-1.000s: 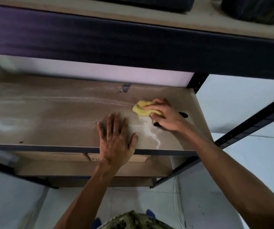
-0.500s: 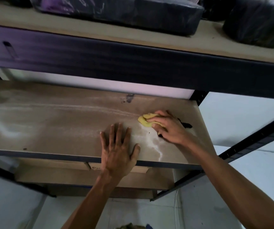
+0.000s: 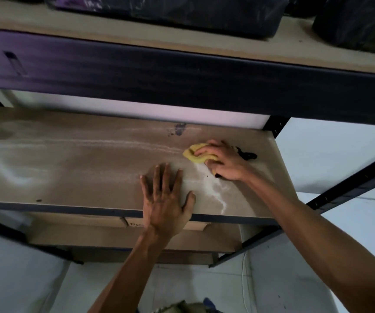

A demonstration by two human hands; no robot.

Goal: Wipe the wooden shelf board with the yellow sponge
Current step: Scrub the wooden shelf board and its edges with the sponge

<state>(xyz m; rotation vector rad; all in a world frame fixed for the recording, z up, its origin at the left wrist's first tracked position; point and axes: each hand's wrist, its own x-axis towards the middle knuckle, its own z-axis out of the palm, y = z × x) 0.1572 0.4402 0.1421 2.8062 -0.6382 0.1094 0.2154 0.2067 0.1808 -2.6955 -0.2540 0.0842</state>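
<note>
The wooden shelf board runs across the middle of the view, dusty, with pale streaks and a dark stain near its back edge. My right hand grips the crumpled yellow sponge and presses it on the board near the right end. My left hand lies flat on the board by the front edge, fingers spread, just left of a white dust streak. Part of the sponge is hidden under my right fingers.
A dark metal beam and an upper shelf with dark wrapped bundles hang just above. A small black object lies right of my right hand. A lower shelf holds flat cardboard. A black frame rail slants at right.
The camera has tilted, so the shelf sits lower in view. My right hand and sponge have stayed at about the same spot on the board. My left hand has kept its place.
</note>
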